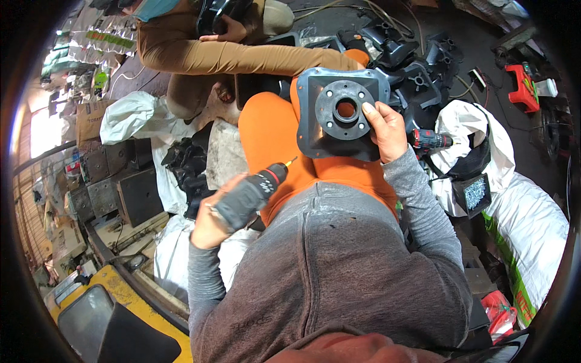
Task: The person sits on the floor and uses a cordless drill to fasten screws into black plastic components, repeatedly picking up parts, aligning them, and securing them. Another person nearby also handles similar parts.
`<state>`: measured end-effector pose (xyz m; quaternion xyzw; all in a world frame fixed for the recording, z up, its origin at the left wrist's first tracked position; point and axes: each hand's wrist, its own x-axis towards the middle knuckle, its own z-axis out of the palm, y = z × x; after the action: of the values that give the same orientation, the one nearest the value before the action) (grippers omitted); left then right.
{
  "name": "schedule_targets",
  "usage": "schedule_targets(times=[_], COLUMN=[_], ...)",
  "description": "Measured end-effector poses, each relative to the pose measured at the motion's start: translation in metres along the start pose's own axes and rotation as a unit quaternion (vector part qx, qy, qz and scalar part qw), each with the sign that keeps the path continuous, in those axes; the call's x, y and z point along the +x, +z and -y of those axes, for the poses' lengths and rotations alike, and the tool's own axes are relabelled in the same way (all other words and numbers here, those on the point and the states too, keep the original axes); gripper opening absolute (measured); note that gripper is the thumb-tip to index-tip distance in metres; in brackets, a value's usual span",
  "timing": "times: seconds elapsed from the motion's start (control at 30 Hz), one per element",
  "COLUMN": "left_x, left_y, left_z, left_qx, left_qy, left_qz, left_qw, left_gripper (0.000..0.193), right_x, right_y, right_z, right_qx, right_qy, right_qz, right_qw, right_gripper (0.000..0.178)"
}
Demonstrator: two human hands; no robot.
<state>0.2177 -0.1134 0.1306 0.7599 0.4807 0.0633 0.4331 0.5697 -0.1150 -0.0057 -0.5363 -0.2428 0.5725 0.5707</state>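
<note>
My left hand (209, 224) is wrapped round a cordless drill (248, 196), dark grey with a red ring near the chuck. Its bit points up and to the right, apart from the part on my lap. My right hand (387, 130) grips the right side of a black moulded housing (315, 97), thumb on top. The housing has a squarish flange with small holes along its edge and a round ring with a central opening. It rests over my orange-clad thighs (263, 127).
A co-worker's arm in a brown sleeve (242, 57) reaches across ahead. More black housings (417, 85) are piled at the far right. A second drill (433, 139) lies right of my hand, near a tray of screws (475, 192) and white sacks (526, 224). Yellow machinery (139, 302) stands at the near left.
</note>
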Motion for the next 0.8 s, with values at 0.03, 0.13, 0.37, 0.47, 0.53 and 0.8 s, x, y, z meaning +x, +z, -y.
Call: schedule_targets(times=[0.03, 0.13, 0.37, 0.47, 0.53, 0.8], left_x=[0.005, 0.017, 0.028, 0.027, 0.03, 0.023], left_y=[0.009, 0.036, 0.081, 0.091, 0.088, 0.017], left_z=[0.007, 0.022, 0.043, 0.048, 0.043, 0.051], left_qx=[0.001, 0.043, 0.089, 0.109, 0.114, -0.589], left_qy=[0.0, 0.004, -0.026, -0.036, -0.055, -0.002], left_qz=[0.001, -0.011, -0.008, 0.04, 0.054, 0.066], left_qw=[1.0, 0.999, 0.996, 0.993, 0.991, 0.805], left_gripper=[0.075, 0.074, 0.081, 0.079, 0.076, 0.065], right_x=[-0.001, -0.001, 0.002, 0.001, 0.006, 0.01], right_y=[0.0, 0.001, -0.001, 0.012, 0.017, 0.093], right_z=[0.004, 0.01, 0.004, 0.013, 0.01, 0.025], right_qx=[0.016, 0.045, 0.104, 0.13, 0.134, 0.091], right_qy=[0.002, 0.027, 0.08, 0.095, 0.106, 0.125], right_qz=[-0.006, -0.011, 0.007, 0.009, 0.047, 0.125], right_qw=[1.0, 0.999, 0.991, 0.987, 0.984, 0.98], right_gripper=[0.035, 0.032, 0.022, 0.023, 0.024, 0.03])
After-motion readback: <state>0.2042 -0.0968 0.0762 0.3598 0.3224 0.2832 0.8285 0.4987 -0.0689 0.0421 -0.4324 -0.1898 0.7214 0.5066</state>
